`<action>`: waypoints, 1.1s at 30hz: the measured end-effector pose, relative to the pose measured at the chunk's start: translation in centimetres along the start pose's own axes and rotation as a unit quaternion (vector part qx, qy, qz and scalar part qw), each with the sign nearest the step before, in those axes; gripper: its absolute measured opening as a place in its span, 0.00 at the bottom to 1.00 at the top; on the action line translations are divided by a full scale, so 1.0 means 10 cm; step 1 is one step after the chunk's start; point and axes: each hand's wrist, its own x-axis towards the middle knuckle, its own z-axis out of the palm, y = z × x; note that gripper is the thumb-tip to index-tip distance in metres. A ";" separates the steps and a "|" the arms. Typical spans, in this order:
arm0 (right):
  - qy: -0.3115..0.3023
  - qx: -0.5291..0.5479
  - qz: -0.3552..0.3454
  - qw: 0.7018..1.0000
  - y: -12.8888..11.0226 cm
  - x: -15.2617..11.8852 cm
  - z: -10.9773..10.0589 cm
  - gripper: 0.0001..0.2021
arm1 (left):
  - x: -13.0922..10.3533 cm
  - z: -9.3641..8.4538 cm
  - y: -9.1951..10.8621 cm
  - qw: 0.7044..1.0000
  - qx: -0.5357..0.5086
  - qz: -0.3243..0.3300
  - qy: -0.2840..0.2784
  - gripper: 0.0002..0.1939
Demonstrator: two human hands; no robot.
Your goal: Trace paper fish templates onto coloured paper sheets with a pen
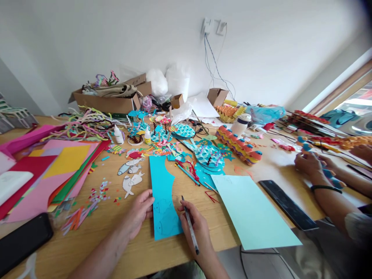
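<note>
A strip of blue paper [161, 182] with a curved cut along its right edge lies in front of me, fish outlines drawn on its lower part. My left hand [141, 211] grips the paper's left edge between thumb and fingers. In my right hand [197, 228] is a pen [189, 224], its tip pointing away from me; the fingers rest at the paper's right edge. Beyond my left hand lie several paper fish cutouts [133, 180]. To the right, a pale green sheet [252, 209] overhangs the table's front edge.
Stacked coloured paper [66, 162] and a black phone [24, 240] are on the left. Glue bottles [118, 135], blue paper crafts [207, 155] and an egg-carton craft [238, 145] stand farther back. Another dark phone [287, 203] lies right, near another person's hands [310, 166].
</note>
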 end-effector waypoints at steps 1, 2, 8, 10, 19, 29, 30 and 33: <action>0.003 -0.004 -0.002 1.000 0.01 0.00 0.01 0.12 | 0.00 0.00 -0.01 1.000 -0.003 -0.004 0.007 0.24; 0.006 -0.007 -0.006 1.000 0.03 -0.01 0.01 0.13 | 0.00 0.00 -0.03 1.000 -0.008 -0.010 0.018 0.26; 0.022 -0.052 -0.050 0.997 0.10 -0.01 0.06 0.12 | 0.00 -0.04 -0.10 0.999 -0.019 -0.013 0.042 0.40; 0.022 -0.060 -0.063 0.996 0.11 -0.01 0.05 0.11 | -0.01 -0.04 -0.10 0.999 -0.016 -0.008 0.045 0.44; 0.015 -0.056 -0.081 0.995 0.08 0.01 0.04 0.11 | -0.12 0.00 -0.03 0.999 0.023 0.019 0.041 0.39; 0.003 -0.038 -0.043 0.998 0.02 0.00 0.03 0.11 | -0.15 -0.02 -0.04 0.997 0.034 0.041 0.052 0.30; 0.004 -0.036 -0.043 0.998 0.02 0.00 0.03 0.11 | -0.15 -0.03 -0.05 0.998 0.034 0.037 0.047 0.31; 0.008 -0.038 -0.055 0.998 0.03 -0.01 0.03 0.11 | -0.14 -0.05 -0.08 0.998 0.046 0.031 0.040 0.32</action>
